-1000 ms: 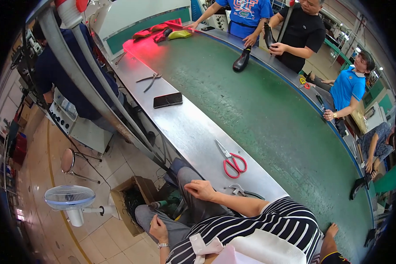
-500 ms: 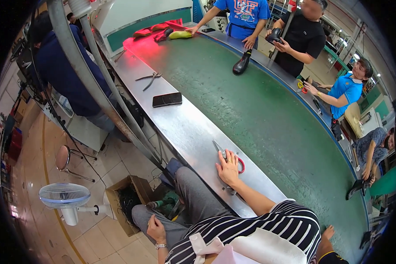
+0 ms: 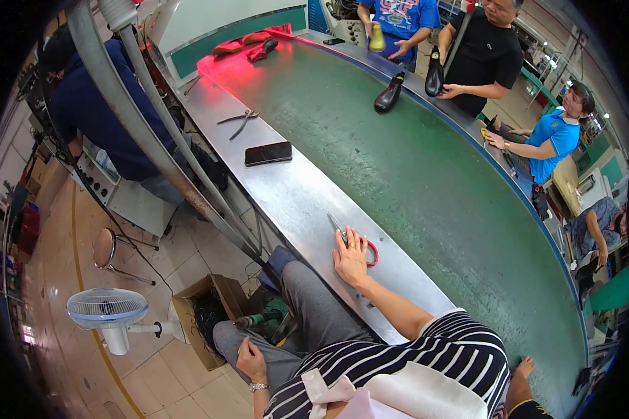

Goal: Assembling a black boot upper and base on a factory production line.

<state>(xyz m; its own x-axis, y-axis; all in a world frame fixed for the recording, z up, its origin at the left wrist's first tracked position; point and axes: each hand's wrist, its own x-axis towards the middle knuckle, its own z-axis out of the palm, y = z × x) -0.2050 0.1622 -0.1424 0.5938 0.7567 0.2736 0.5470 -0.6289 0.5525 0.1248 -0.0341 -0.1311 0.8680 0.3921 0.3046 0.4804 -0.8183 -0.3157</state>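
Observation:
My right hand (image 3: pixel 351 262) lies palm down on a pair of scissors (image 3: pixel 373 253) on the bare metal edge of a long green-topped table. Its fingers are stretched out over the pivot and handles. The blades point away to the far left, and a red handle loop shows right of the hand. My left hand (image 3: pixel 251 362) rests on my grey-trousered thigh, its fingers loosely curled with nothing seen in them. Farther along the metal edge lie a black phone (image 3: pixel 268 153) and metal pincers (image 3: pixel 240 122).
A black shoe (image 3: pixel 388 95) stands at the table's (image 3: pixel 412 181) far edge, where several people stand or sit. One holds a yellow-green shoe last (image 3: pixel 377 38), another a black shoe (image 3: pixel 434 75). Dark shoe pieces (image 3: pixel 262 50) lie under red light. Left are metal posts, a fan (image 3: pixel 107 311) and a cardboard box (image 3: pixel 223 297).
My right hand and the scissors have slid a little left along the metal edge. Across the table, one person has lifted the yellow-green last; another has lowered and turned a black shoe.

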